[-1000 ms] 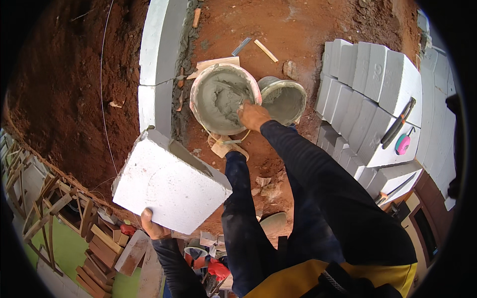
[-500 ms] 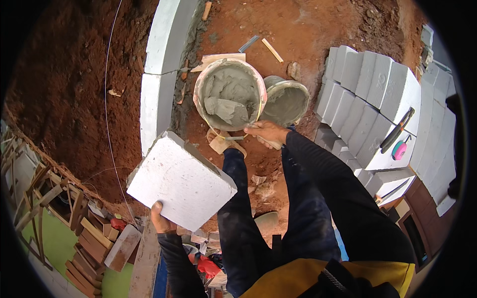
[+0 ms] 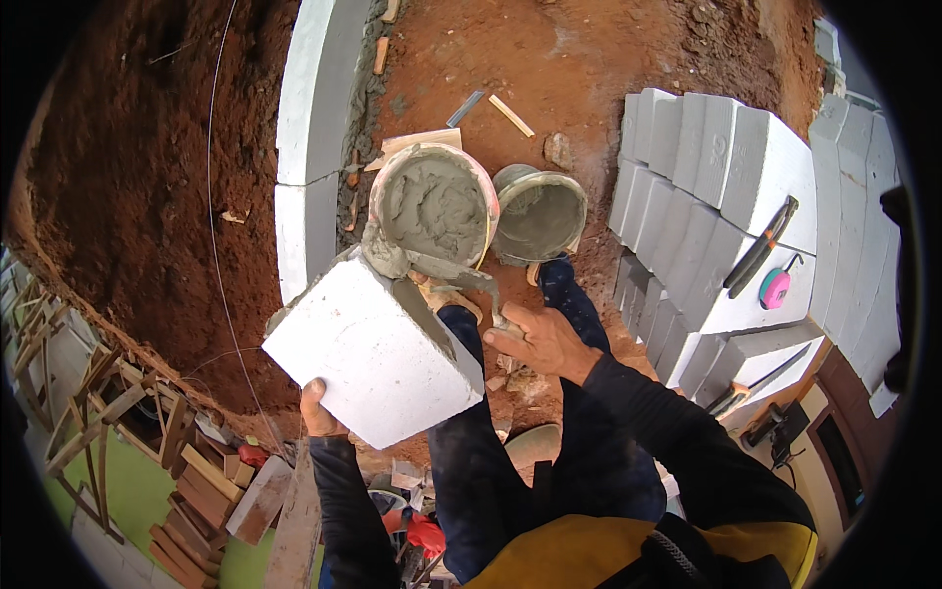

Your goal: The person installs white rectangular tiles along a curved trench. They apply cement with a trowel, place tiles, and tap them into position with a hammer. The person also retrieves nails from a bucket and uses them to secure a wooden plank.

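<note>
While the right hand [image 3: 549,344] is closed round the handle of a trowel [image 3: 446,272], the left hand [image 3: 322,410] clamps a white block [image 3: 368,348] by its lower left edge — thumb on the broad face, fingers out of my sight beneath. Block held up in front of the left leg, tilted, its longer axis running from upper left to lower right.

Key relation: the block lies to the left of the right hand, and the trowel bridges the two, its blade reaching leftward to the block's upper corner. Left hand is the nearer, being on it. A lump of mortar [image 3: 386,253] sits at the blade's far end, over that corner; whether it touches the block, I cannot tell.

Beyond the blade, a bucket [image 3: 490,196] of grey mix; just right of it, a second bucket [image 3: 582,201], mortar-smeared inside. Left of both, a low block wall [image 3: 304,231], then a string [image 3: 209,167] over red soil. Far right, a stack of blocks [image 3: 770,162] bearing a pink-and-teal tool [image 3: 775,289].

Writing: faint marks on some grey faces of the stack — not copied. No label I can make out on the held block.
</note>
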Motion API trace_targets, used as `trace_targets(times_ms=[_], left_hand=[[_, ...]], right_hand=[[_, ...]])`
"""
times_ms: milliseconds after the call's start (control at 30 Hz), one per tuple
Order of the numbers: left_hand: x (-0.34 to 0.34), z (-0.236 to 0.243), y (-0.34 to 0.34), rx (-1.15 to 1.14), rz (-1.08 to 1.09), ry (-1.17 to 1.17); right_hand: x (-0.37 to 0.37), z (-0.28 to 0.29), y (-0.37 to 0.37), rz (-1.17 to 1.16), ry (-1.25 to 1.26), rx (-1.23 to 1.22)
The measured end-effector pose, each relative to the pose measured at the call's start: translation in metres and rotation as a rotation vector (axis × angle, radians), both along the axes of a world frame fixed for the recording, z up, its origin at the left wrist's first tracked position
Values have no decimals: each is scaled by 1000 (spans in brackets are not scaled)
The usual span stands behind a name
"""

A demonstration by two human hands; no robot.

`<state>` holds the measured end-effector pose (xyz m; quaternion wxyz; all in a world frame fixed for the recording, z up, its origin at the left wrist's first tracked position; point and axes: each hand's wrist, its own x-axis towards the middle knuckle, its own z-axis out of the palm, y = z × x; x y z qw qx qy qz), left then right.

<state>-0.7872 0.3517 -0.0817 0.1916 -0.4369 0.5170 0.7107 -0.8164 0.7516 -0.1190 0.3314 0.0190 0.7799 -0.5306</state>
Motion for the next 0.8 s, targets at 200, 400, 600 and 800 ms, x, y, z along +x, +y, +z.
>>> trace_targets(times_ms=[200, 400, 600, 800], left_hand=[[-22, 0, 30, -48, 45, 59], [-43, -7, 43, -178, 50, 45], [-45, -18, 35, -216, 38, 5], [-40, -22, 29, -157, 47, 25]], right_hand=[[39, 14, 3, 5, 92, 98], [77, 29, 7, 13, 45, 177], [115, 49, 23, -26, 30, 192], [85, 44, 29, -193, 6, 179]])
